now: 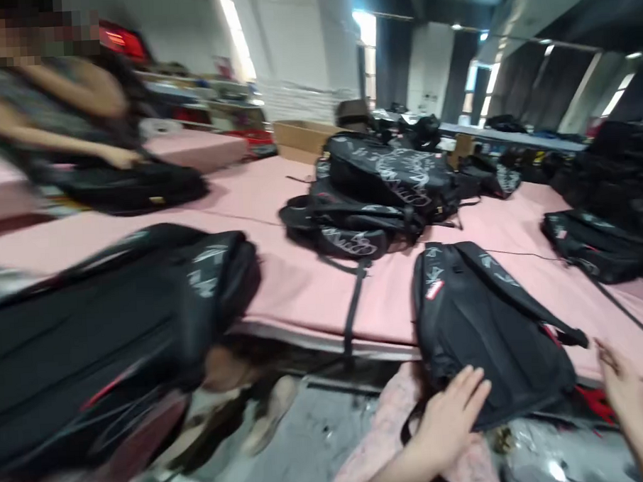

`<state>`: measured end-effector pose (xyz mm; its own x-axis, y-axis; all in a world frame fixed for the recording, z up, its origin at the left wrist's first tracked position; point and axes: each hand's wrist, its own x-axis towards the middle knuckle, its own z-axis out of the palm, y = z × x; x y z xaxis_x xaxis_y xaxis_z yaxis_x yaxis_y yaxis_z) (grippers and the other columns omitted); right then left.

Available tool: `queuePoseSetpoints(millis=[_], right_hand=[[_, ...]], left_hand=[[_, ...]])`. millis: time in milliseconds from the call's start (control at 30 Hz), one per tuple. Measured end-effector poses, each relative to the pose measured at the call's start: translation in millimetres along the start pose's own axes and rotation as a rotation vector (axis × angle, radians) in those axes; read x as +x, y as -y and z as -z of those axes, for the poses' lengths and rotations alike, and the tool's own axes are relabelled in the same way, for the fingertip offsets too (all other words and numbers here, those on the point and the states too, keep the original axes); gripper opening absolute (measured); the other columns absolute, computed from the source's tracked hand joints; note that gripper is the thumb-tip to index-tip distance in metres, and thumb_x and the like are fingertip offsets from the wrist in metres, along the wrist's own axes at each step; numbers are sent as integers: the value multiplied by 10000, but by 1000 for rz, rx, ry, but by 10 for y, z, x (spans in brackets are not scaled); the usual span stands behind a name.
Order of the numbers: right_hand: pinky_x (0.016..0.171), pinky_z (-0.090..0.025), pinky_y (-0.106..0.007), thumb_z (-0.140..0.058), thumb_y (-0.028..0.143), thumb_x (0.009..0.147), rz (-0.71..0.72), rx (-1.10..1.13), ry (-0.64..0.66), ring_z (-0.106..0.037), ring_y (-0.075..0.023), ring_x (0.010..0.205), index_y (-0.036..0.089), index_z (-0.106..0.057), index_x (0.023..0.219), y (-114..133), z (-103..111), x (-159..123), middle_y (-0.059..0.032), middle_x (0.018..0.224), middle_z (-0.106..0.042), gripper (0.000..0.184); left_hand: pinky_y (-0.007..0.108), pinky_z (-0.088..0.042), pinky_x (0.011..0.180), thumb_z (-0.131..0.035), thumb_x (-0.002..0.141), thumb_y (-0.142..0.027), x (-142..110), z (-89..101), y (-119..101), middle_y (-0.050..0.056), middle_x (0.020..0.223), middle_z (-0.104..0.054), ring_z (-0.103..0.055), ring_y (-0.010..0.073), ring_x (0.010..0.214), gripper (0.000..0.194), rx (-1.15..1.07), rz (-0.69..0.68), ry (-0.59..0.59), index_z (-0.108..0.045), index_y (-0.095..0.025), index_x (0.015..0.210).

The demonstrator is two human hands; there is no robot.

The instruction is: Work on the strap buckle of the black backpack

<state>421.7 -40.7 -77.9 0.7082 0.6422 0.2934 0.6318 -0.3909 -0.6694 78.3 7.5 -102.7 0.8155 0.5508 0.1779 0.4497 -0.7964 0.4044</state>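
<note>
Head view: black backpack (485,333) lies on pink surface (297,292). Left hand (453,414), fingers extended, rests ungrasping on backpack's near edge. Right hand (622,380), partly open and empty, just beside backpack.

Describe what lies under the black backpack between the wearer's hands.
The backpack lies on pink cloth, its near end jutting past the cloth's edge. The cloth directly beneath is covered, so anything there is hidden.

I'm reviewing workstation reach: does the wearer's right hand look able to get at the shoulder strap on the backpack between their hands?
Probably yes: the right hand appears empty and is close to the lower end of the shoulder strap, with nothing visible blocking the way.
</note>
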Motion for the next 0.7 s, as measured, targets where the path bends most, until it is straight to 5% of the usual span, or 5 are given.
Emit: queuePoseSetpoints(millis=[133, 300, 500, 600, 700], right_hand=[[971, -331, -476, -517, 530, 710, -80, 261, 105, -486, -331, 1116, 126, -591, 1117, -13, -27, 7, -157, 1130, -598, 578], [976, -331, -456, -501, 574, 736, -74, 366, 141, -506, -286, 1090, 119, -578, 1131, 231, -128, -136, -139, 1146, -588, 607], [810, -455, -377, -619, 494, 727, -29, 573, 564, -603, -228, 851, 147, -678, 938, 771, -363, -644, -80, 884, -672, 410], [793, -431, -327, -659, 420, 715, 58, 694, 696, -567, -192, 836, 155, -672, 858, 1063, -581, -943, -47, 860, -641, 302], [639, -410, -263, -701, 367, 674, 31, 767, 691, -495, -131, 646, 156, -629, 801, 1291, -709, -1182, -1, 763, -577, 256]], left_hand=[[489, -264, 1070, -557, 760, -149, -26, 74, 217, 75, 1436, -318, -263, 241, 1323, 742, 136, -65, -105, -185, -241, 1395], [444, -302, 1049, -436, 770, -87, -275, 458, 705, 53, 1411, -363, -353, 213, 1282, 681, 209, -140, -126, -223, -283, 1387], [439, -397, 979, -315, 768, -52, -689, 849, 1499, 36, 1358, -451, -423, 207, 1236, 624, 262, 93, -214, -328, -295, 1343], [422, -429, 954, -365, 762, -96, -772, 943, 1404, 76, 1264, -542, -493, 237, 1169, 516, 211, 272, -405, -477, -232, 1247], [415, -421, 971, -459, 797, -219, -690, 963, 936, 65, 1120, -631, -538, 239, 1104, 320, -38, 331, -565, -603, -216, 1083]])
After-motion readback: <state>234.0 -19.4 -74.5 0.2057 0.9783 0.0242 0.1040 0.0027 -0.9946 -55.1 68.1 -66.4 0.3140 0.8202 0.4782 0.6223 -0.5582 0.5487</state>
